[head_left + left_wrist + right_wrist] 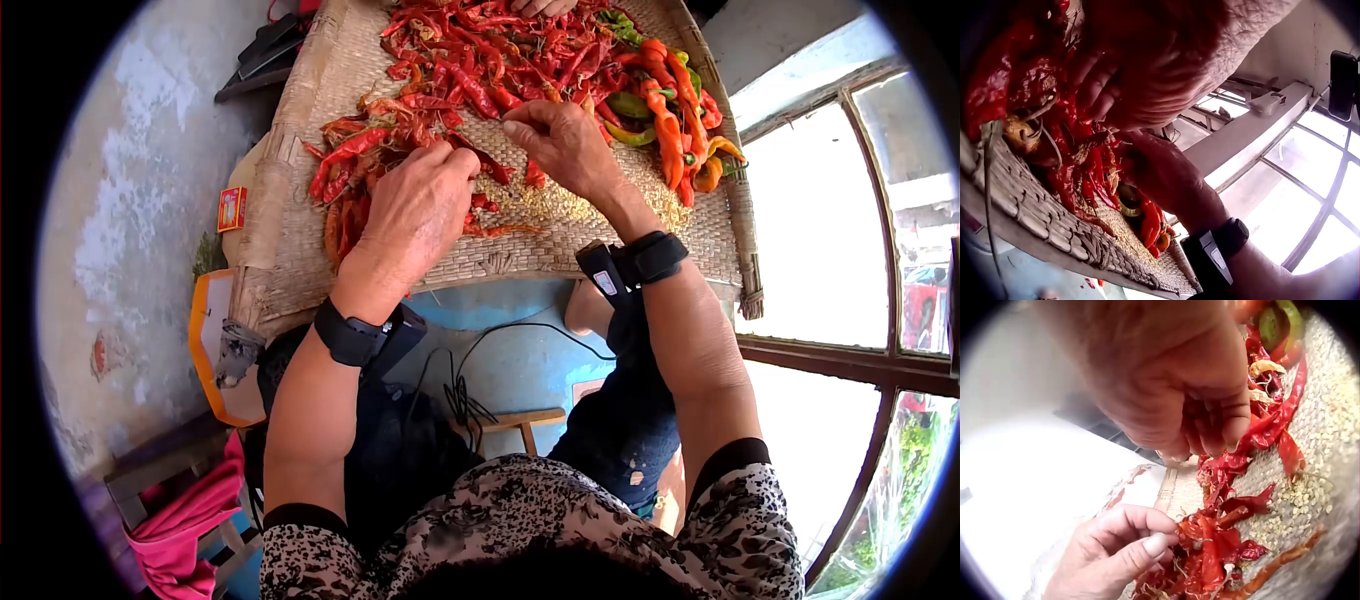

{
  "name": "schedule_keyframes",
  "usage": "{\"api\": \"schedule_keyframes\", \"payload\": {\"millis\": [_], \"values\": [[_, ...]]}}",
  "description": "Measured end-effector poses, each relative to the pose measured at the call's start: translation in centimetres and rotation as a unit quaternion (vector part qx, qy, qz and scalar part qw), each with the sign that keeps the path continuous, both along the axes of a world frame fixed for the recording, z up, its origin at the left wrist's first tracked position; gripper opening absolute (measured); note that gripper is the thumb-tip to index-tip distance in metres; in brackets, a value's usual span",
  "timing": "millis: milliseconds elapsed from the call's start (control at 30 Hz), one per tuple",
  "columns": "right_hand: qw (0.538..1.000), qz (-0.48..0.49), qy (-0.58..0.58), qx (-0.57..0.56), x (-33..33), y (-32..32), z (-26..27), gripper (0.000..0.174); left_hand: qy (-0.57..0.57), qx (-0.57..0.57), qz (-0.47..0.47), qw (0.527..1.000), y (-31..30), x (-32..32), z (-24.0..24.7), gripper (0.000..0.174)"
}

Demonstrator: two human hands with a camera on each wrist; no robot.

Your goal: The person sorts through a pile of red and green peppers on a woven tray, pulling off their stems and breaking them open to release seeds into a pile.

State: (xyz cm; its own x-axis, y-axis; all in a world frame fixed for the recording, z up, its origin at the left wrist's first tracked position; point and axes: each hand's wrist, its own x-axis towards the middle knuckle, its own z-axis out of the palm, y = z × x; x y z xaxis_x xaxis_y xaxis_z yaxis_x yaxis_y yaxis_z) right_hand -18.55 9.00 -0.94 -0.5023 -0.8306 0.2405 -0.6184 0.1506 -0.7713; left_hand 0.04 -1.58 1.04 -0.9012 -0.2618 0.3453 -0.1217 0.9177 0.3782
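Note:
Red dried peppers (470,70) lie heaped on a woven tray (300,220). In the head view the left hand (425,195) is over the pile's near left part; the right wrist view shows this left hand (1116,550) pinching a red pepper (1188,532) between thumb and forefinger. To its right, the right hand (570,145) hovers at the pile's edge with curled fingers, in the right wrist view (1179,394) above red peppers (1272,428). No pepper shows between its fingertips, though its palm side is partly hidden.
Fresh red and orange peppers (665,120) lie at the tray's right. Pale seeds (560,207) are scattered near its front edge. Another person's hand (543,7) is at the far edge. A matchbox (232,208) is left of the tray; windows (820,220) stand right.

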Motion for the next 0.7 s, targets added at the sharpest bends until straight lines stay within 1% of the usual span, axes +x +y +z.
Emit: {"api": "schedule_keyframes", "payload": {"millis": [67,100,167,200,267,300,367,400,433,500,533,567,633,667,700], "values": [[0.985,0.029,0.157,0.068,1.9,-0.6,-0.7,0.030,-0.003,-0.025,-0.007,1.000,-0.1,0.0,-0.8,0.010],[0.976,0.037,0.181,0.116,2.6,-0.7,-0.5,0.032,-0.006,-0.048,-0.015,0.999,-0.2,0.0,-0.9,0.009],[0.950,0.040,0.225,0.213,3.2,-1.3,-0.7,0.031,-0.018,-0.044,-0.013,0.999,-0.3,0.1,-0.6,0.008],[0.950,0.037,0.226,0.212,3.2,-1.5,-1.1,0.031,-0.021,-0.045,-0.009,0.999,-0.4,0.2,-0.6,0.008],[0.956,0.023,0.252,0.149,3.2,-1.8,-1.8,0.027,-0.023,-0.047,-0.005,0.999,-0.5,0.4,-0.5,0.008],[0.956,0.024,0.253,0.148,3.2,-1.9,-1.5,0.027,-0.037,-0.052,-0.005,0.998,-0.6,0.5,-0.4,0.008],[0.972,0.024,0.183,0.144,3.0,-1.7,-0.6,0.025,-0.050,-0.058,-0.002,0.997,-0.9,0.7,-0.4,0.008],[0.981,0.053,0.151,0.112,2.7,-1.3,-0.3,0.022,-0.055,-0.061,-0.011,0.997,-1.0,0.8,-0.7,0.008],[0.980,0.056,0.153,0.113,2.3,-0.9,0.0,0.022,-0.059,-0.064,-0.019,0.996,-1.0,0.9,-0.8,0.008],[0.989,0.089,0.057,0.103,1.5,-0.1,0.6,0.019,-0.073,-0.058,-0.013,0.996,-0.9,0.9,-0.6,0.008],[0.988,0.090,0.024,0.122,1.5,0.4,1.8,0.018,-0.089,-0.053,-0.009,0.995,-0.9,0.9,-0.6,0.008],[0.988,0.092,0.025,0.123,1.3,0.7,2.7,0.018,-0.088,-0.052,-0.008,0.995,-0.9,0.9,-0.5,0.008],[0.975,0.065,-0.135,0.166,0.9,1.5,4.0,0.021,-0.088,-0.059,-0.017,0.994,-0.9,0.8,-0.5,0.009],[0.977,0.061,-0.132,0.153,0.8,1.9,4.3,0.018,-0.088,-0.059,-0.017,0.994,-0.8,0.8,-0.4,0.009],[0.977,0.061,-0.132,0.153,0.6,2.3,4.3,0.018,-0.081,-0.045,0.002,0.996,-0.7,0.7,-0.3,0.012]]}}
